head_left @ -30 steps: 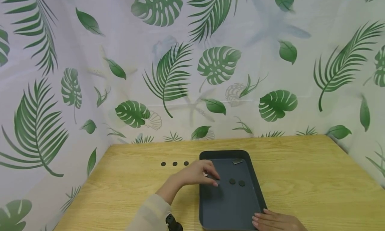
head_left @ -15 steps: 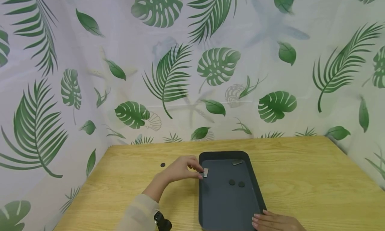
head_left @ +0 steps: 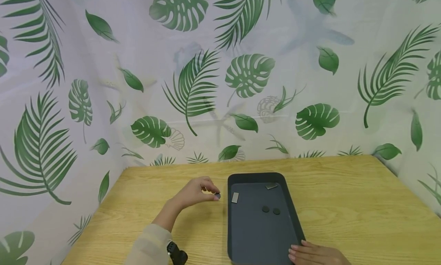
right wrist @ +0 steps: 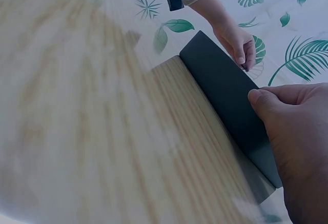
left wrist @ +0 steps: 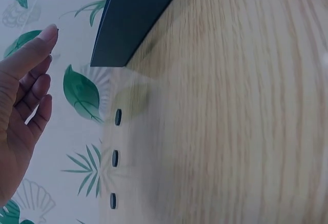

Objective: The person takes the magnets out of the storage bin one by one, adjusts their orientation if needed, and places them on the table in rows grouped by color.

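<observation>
My left hand [head_left: 194, 193] pinches a small dark round disc [head_left: 217, 195] between thumb and fingertips, just left of the tray's left rim. In the left wrist view, the disc is mostly hidden behind the thumb. My right hand [head_left: 318, 254] grips the dark grey tray [head_left: 265, 234] by its right wall near the front corner. Its fingers lie over the rim, while its thumb [right wrist: 261, 100] shows against the wall in the right wrist view. Inside the tray lie two dark discs [head_left: 265, 209] and two small silvery rectangular pieces, one at the left [head_left: 235, 197] and another at the back right [head_left: 271, 187].
Three more dark discs stand out in a row on the wooden table [left wrist: 115, 158] in the left wrist view; the left hand covers them in the head view. A leaf-patterned cloth [head_left: 220, 104] hangs behind the table and along its sides.
My left hand has moved left, out over the tray's left rim, with the disc held. The silvery piece at the tray's left is uncovered. My right hand stays on the rim.
</observation>
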Motion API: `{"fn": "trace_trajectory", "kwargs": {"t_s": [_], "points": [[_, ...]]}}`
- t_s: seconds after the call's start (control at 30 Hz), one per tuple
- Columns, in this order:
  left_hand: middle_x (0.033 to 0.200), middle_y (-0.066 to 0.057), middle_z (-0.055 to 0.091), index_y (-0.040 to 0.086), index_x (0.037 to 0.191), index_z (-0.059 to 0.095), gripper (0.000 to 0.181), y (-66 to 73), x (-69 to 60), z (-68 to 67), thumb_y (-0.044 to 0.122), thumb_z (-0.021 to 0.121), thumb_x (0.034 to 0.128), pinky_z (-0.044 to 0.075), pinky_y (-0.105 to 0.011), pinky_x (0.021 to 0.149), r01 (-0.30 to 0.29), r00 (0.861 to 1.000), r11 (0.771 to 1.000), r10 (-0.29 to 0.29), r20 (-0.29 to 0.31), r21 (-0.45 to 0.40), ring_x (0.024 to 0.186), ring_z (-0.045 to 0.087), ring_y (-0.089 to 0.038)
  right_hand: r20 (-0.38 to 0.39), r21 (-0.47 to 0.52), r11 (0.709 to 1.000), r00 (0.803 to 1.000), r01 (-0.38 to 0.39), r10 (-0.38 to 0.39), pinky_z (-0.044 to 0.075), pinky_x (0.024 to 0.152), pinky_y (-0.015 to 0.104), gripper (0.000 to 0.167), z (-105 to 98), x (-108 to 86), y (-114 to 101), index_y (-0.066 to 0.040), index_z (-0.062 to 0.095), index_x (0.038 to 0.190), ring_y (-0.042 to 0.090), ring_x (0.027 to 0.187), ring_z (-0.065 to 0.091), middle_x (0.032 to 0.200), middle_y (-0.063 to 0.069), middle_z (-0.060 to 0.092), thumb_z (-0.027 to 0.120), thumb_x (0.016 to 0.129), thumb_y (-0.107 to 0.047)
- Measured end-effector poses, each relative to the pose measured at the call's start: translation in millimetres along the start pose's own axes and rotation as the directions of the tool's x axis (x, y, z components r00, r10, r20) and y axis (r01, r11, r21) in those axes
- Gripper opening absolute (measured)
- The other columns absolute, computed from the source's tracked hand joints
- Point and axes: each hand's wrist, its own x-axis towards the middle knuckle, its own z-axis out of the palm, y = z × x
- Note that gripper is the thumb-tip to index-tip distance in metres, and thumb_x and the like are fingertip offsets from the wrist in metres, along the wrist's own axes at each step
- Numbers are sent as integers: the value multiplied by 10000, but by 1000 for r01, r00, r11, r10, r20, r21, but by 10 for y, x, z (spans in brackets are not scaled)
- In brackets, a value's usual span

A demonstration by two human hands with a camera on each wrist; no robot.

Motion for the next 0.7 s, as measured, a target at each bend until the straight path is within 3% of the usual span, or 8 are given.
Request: {"fn": "trace_trajectory", "kwargs": {"t_s": [0.2, 0.4, 0.7], "points": [[908, 67, 633, 81, 985, 750, 246, -99, -71, 2, 263, 747, 819, 423, -281, 731, 44, 999, 998, -45, -26, -36, 821, 544, -127, -12, -14, 1000, 1000, 12, -12, 330, 1080, 319, 394, 11, 3, -2, 155, 625, 1105, 278, 1232, 522, 1096, 249, 653, 479, 985, -190], [897, 64, 630, 106, 973, 749, 219, -224, -117, 71, 265, 744, 822, 443, -270, 707, 72, 996, 997, -73, -53, -28, 799, 530, -105, -13, -19, 1000, 1000, 12, -12, 339, 1074, 317, 383, 13, -13, 10, 148, 634, 1097, 278, 1210, 541, 1055, 248, 669, 488, 980, -186], [927, 24, 617, 137, 973, 727, 160, -366, -122, 184, 231, 724, 844, 448, -261, 690, 166, 982, 983, -172, -74, -71, 784, 514, -129, -1, -1, 1000, 1000, 16, -16, 316, 1089, 324, 402, 6, -9, 14, 163, 613, 1119, 288, 1253, 501, 1129, 258, 637, 462, 992, -186]]}}
